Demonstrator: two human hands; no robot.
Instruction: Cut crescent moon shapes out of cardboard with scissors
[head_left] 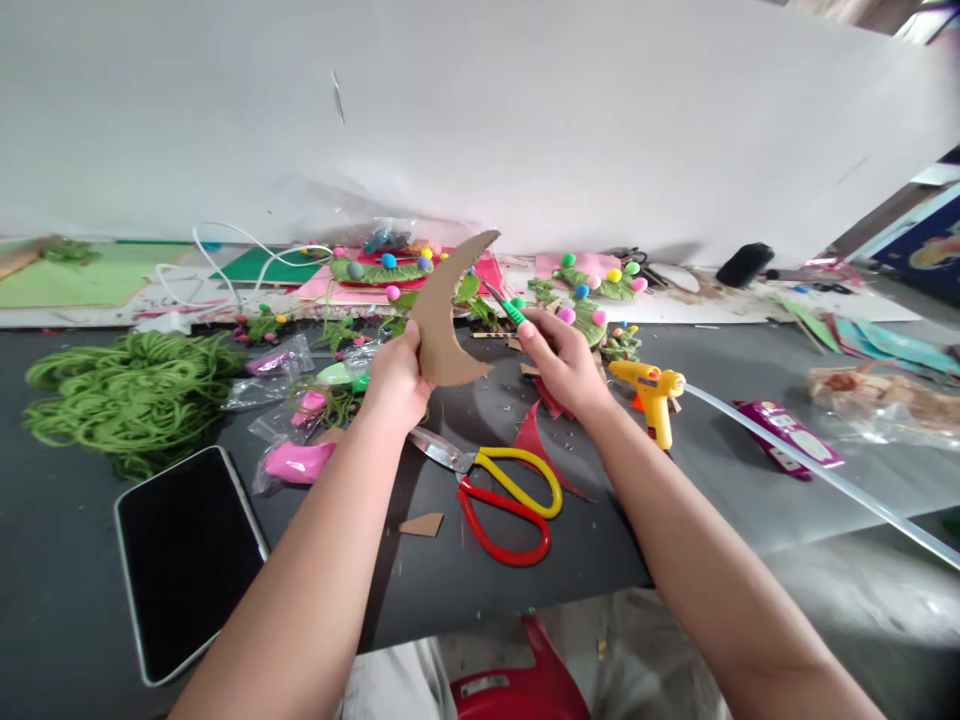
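Observation:
My left hand (397,380) is closed on the lower end of a brown cardboard crescent (446,310), holding it upright above the dark table. My right hand (562,360) grips a small green-handled craft knife (504,305), its blade tip touching the inner edge of the crescent. Below the hands lie scissors (506,495) with one red and one yellow handle, beside red paper scraps (536,435). A small cardboard offcut (422,524) lies on the table near the scissors.
A yellow glue gun (651,392) stands right of my right hand. A phone (184,555) lies at the lower left, green yarn (131,395) beyond it. Pom-pom wreaths (379,268), plastic bags, coloured paper and a clear strip (825,470) fill the table. A red stool (517,685) sits below.

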